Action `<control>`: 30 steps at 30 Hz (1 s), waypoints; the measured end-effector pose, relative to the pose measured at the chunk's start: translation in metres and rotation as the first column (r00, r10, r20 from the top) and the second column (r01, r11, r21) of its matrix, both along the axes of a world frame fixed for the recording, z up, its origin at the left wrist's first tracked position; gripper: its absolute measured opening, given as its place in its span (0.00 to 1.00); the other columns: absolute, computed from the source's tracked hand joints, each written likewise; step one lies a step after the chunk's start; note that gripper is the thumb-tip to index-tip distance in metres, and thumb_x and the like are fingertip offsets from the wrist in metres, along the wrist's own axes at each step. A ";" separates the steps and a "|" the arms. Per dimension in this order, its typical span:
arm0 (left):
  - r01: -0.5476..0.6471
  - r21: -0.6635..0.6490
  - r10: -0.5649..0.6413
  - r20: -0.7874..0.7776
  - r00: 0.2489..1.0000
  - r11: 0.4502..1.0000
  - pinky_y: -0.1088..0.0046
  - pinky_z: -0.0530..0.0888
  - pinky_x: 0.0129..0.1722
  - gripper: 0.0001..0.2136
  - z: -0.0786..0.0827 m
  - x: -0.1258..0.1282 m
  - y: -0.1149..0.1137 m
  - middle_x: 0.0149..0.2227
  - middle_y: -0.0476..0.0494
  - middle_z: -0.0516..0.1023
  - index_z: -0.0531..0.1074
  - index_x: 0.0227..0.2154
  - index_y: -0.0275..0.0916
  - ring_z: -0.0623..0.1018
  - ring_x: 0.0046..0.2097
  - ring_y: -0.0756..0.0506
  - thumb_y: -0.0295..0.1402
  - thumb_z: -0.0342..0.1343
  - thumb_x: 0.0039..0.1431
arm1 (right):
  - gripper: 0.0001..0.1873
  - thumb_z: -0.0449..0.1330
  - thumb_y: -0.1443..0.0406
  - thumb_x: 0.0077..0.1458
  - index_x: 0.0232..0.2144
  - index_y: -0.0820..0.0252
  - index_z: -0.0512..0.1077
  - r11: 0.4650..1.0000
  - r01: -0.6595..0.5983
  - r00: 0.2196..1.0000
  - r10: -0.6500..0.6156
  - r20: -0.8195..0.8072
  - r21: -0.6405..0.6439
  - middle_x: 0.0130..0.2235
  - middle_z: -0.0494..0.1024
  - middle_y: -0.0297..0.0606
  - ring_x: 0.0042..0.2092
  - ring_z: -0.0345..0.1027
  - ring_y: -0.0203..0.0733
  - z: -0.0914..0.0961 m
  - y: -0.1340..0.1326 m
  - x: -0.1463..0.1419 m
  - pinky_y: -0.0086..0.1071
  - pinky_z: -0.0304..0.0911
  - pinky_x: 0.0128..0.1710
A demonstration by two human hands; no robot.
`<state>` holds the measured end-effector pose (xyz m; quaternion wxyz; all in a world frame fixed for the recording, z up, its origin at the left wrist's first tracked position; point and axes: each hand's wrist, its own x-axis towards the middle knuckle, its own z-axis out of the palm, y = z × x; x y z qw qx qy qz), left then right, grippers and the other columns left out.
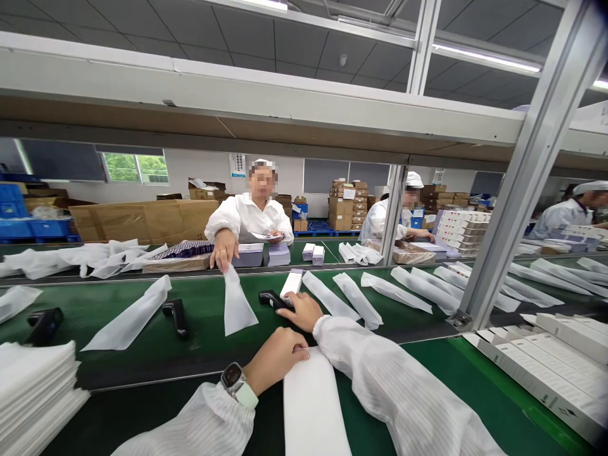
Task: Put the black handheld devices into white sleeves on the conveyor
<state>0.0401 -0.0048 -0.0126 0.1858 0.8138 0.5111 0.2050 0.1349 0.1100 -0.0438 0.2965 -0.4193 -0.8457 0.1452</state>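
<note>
My left hand [279, 356], with a watch [232, 376] on its wrist, is closed, with thumb and fingers pinching the upper edge of a flat white foam sleeve [314, 405]. The sleeve lies lengthwise toward me over the green work surface. Just beyond it, my right hand [304, 310] reaches over the conveyor belt with its fingers closed around one end of a black handheld device [270, 298]. Its fingertips are partly hidden. A small white box [291, 282] lies right behind that device.
A green belt [204, 345] carries white sleeves [130, 315] and more black devices [177, 316]. Stacked sleeves [35, 392] stand left, a tray of white boxes [546, 373] right. Opposite, a co-worker's hand [225, 251] holds another sleeve [237, 304]. A metal post [517, 171] rises at right.
</note>
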 end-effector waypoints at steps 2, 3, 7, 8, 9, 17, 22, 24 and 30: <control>-0.005 0.114 0.015 -0.081 0.997 0.993 0.74 0.63 0.29 0.07 0.000 0.003 -0.005 0.27 0.50 0.70 0.69 0.27 0.39 0.69 0.30 0.49 0.32 0.46 0.53 | 0.28 0.61 0.58 0.39 0.44 0.59 0.63 0.994 -0.019 0.994 0.006 -0.109 -0.112 0.42 0.68 0.47 0.48 0.56 0.53 -0.010 0.001 -0.011 0.45 0.50 0.46; 0.003 0.166 0.018 -0.131 0.991 0.986 0.74 0.63 0.29 0.07 0.000 0.004 -0.007 0.26 0.50 0.70 0.68 0.27 0.39 0.68 0.31 0.49 0.31 0.45 0.53 | 0.28 0.62 0.62 0.37 0.44 0.59 0.63 0.986 -0.034 0.984 0.005 -0.177 -0.164 0.43 0.67 0.47 0.49 0.55 0.53 -0.015 0.004 -0.014 0.46 0.48 0.47; 0.122 0.357 -0.013 -0.292 0.956 0.926 0.69 0.64 0.35 0.08 -0.001 0.004 -0.010 0.30 0.46 0.71 0.68 0.26 0.39 0.68 0.36 0.46 0.31 0.45 0.55 | 0.19 0.56 0.66 0.44 0.42 0.61 0.64 0.951 -0.108 0.932 -0.005 -0.363 -0.290 0.42 0.69 0.43 0.46 0.62 0.46 -0.021 0.020 -0.013 0.42 0.52 0.47; 0.143 0.400 -0.013 -0.311 0.950 0.905 0.68 0.64 0.36 0.08 -0.001 0.003 -0.010 0.33 0.46 0.71 0.69 0.26 0.39 0.67 0.39 0.45 0.32 0.46 0.55 | 0.18 0.54 0.65 0.47 0.43 0.61 0.63 0.942 -0.122 0.921 -0.010 -0.389 -0.312 0.40 0.71 0.42 0.44 0.64 0.44 -0.018 0.021 -0.011 0.40 0.56 0.45; 0.156 0.433 -0.009 -0.323 0.946 0.888 0.67 0.64 0.37 0.08 -0.002 0.002 -0.009 0.35 0.45 0.70 0.69 0.26 0.39 0.66 0.41 0.44 0.32 0.46 0.55 | 0.19 0.51 0.64 0.49 0.45 0.62 0.60 0.930 -0.145 0.901 -0.017 -0.434 -0.338 0.38 0.71 0.41 0.42 0.66 0.42 -0.013 0.021 -0.009 0.39 0.58 0.43; 0.107 0.438 0.018 -0.271 0.962 0.893 0.69 0.64 0.36 0.10 -0.002 -0.001 -0.008 0.33 0.47 0.66 0.69 0.22 0.38 0.65 0.38 0.47 0.33 0.46 0.54 | 0.53 0.64 0.69 0.34 0.52 0.37 0.33 0.648 -0.658 0.528 0.035 -0.848 -0.383 0.36 0.70 0.32 0.31 0.71 0.43 0.060 -0.022 0.045 0.41 0.66 0.28; 0.060 0.410 0.013 -0.174 0.985 0.910 0.69 0.64 0.36 0.11 0.002 -0.001 -0.007 0.33 0.47 0.64 0.67 0.21 0.38 0.63 0.38 0.47 0.34 0.46 0.54 | 0.49 0.63 0.67 0.35 0.51 0.39 0.36 0.713 -0.533 0.599 -0.063 -0.798 -0.456 0.33 0.68 0.32 0.28 0.70 0.44 0.063 -0.031 0.062 0.38 0.65 0.22; 0.044 0.395 0.010 -0.136 0.991 0.918 0.69 0.63 0.36 0.11 0.003 -0.001 -0.005 0.32 0.47 0.63 0.67 0.20 0.38 0.63 0.38 0.47 0.35 0.46 0.54 | 0.45 0.63 0.64 0.35 0.50 0.41 0.39 0.723 -0.496 0.612 -0.102 -0.784 -0.481 0.34 0.68 0.32 0.27 0.70 0.44 0.059 -0.031 0.062 0.37 0.65 0.20; -0.020 0.352 0.019 0.008 1.000 0.936 0.69 0.64 0.37 0.14 0.003 0.000 -0.004 0.32 0.48 0.62 0.65 0.17 0.37 0.63 0.37 0.47 0.38 0.47 0.53 | 0.36 0.62 0.59 0.37 0.45 0.44 0.46 0.736 -0.451 0.646 -0.121 -0.754 -0.504 0.31 0.69 0.29 0.26 0.70 0.43 0.055 -0.034 0.056 0.34 0.64 0.19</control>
